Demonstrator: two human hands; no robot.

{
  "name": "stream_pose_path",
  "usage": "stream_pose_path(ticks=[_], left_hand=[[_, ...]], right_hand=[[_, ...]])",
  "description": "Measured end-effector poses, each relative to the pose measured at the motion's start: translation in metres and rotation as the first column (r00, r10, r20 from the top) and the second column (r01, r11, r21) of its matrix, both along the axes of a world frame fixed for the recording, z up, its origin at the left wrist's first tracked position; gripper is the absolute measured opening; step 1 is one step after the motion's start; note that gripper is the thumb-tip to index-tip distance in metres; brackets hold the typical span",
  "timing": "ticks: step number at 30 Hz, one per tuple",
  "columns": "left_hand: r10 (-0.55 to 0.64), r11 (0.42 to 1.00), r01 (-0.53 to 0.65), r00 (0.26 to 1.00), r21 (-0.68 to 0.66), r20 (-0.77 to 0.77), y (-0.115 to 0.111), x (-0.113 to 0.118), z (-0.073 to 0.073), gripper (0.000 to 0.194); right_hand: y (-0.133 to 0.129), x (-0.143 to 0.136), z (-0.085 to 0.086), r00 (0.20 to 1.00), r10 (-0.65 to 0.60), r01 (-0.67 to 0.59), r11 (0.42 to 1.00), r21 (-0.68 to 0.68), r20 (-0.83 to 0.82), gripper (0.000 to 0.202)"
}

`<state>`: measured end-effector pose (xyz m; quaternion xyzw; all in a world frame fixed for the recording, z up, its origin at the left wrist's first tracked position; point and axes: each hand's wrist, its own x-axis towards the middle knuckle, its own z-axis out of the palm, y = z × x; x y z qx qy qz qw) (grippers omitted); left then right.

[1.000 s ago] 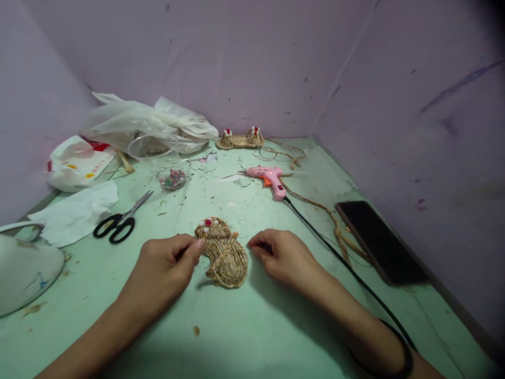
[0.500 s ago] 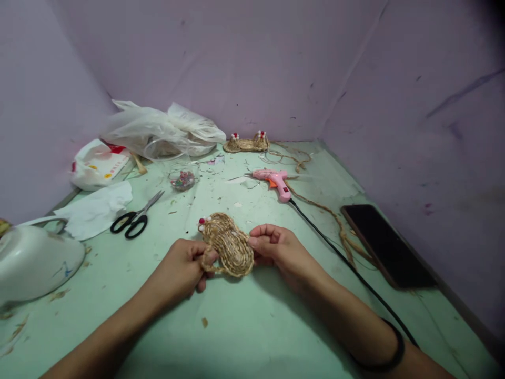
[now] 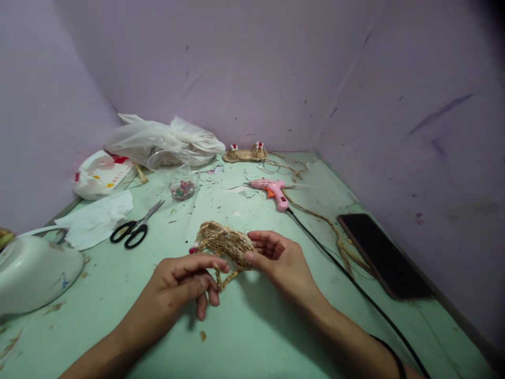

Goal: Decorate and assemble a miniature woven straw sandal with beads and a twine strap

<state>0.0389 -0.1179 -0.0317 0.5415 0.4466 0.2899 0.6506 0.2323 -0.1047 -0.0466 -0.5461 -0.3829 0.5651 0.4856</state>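
A small woven straw slipper [image 3: 226,241] with a red and white bead cluster at its left end is tilted above the table, its coiled sole facing up. My right hand [image 3: 274,255] grips its right end between thumb and fingers. A straw loop hangs at the near side of the slipper. My left hand [image 3: 193,281] is beside that loop with its fingers apart, the index finger stretched along it; whether it touches the loop is hard to tell.
A pink glue gun [image 3: 274,190] lies beyond my hands, its black cord running right past a phone [image 3: 384,255]. Black scissors [image 3: 136,227], a bead cup [image 3: 183,188] and a white pot [image 3: 39,268] are left. Another slipper [image 3: 245,155] and a plastic bag [image 3: 165,141] stand at the back.
The slipper has turned and tilted, bringing its beaded end lower and left. My left hand has loosened its hold and spread its fingers. The camera view has shifted slightly.
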Motion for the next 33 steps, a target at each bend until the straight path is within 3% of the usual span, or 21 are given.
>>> stream_pose_path(ticks=[3, 6, 10, 15, 18, 23, 25, 27, 29, 31, 33], left_hand=[[-0.025, 1.000, 0.025, 1.000, -0.011, -0.004, -0.002, -0.001, 0.004, 0.028], [0.045, 0.999, -0.043, 0.995, 0.023, -0.088, -0.003, 0.005, 0.006, 0.020], [0.025, 0.999, -0.030, 0.981, -0.023, -0.192, -0.003, 0.015, 0.004, 0.025], [0.022, 1.000, -0.024, 0.981, -0.005, -0.195, 0.004, 0.020, 0.003, 0.032], [0.057, 0.996, -0.068, 0.981, -0.050, -0.183, 0.008, 0.022, 0.006, 0.024], [0.122, 0.990, -0.133, 0.972, -0.041, -0.200, 0.012, 0.026, 0.011, 0.025], [0.127, 0.992, -0.127, 0.965, 0.017, -0.231, 0.009, 0.028, 0.011, 0.025], [0.153, 0.981, -0.108, 0.942, 0.163, -0.298, 0.005, 0.031, 0.010, 0.021], [0.211, 0.895, -0.032, 0.909, 0.445, -0.359, 0.000, 0.033, 0.006, 0.014], [0.307, 0.675, 0.066, 0.881, 0.735, -0.361, -0.005, 0.034, 0.002, 0.008], [0.381, 0.465, 0.137, 0.861, 0.875, -0.338, -0.006, 0.033, -0.001, 0.013]], right_hand=[[-0.003, 0.000, 0.001, 0.998, 0.027, -0.028, 0.999, 0.018, 0.058, 0.023], [-0.006, -0.001, 0.003, 0.989, 0.026, -0.034, 0.998, 0.056, 0.143, 0.016], [-0.010, -0.005, 0.002, 0.969, 0.034, -0.060, 0.993, 0.098, 0.246, 0.013], [-0.015, -0.008, -0.004, 0.943, 0.012, -0.113, 0.951, 0.288, 0.331, 0.012], [-0.017, -0.009, -0.007, 0.936, -0.005, -0.123, 0.932, 0.340, 0.351, 0.012], [-0.015, -0.007, -0.004, 0.933, 0.016, -0.129, 0.948, 0.290, 0.360, 0.011], [-0.012, -0.004, -0.002, 0.925, 0.058, -0.150, 0.964, 0.219, 0.375, 0.010], [-0.010, -0.001, -0.001, 0.921, 0.099, -0.170, 0.972, 0.160, 0.377, 0.009], [-0.008, 0.001, -0.002, 0.918, 0.114, -0.186, 0.969, 0.159, 0.381, 0.009], [-0.008, 0.003, -0.003, 0.909, 0.108, -0.205, 0.956, 0.208, 0.402, 0.009], [-0.009, 0.003, -0.004, 0.900, 0.106, -0.223, 0.945, 0.238, 0.423, 0.010]])
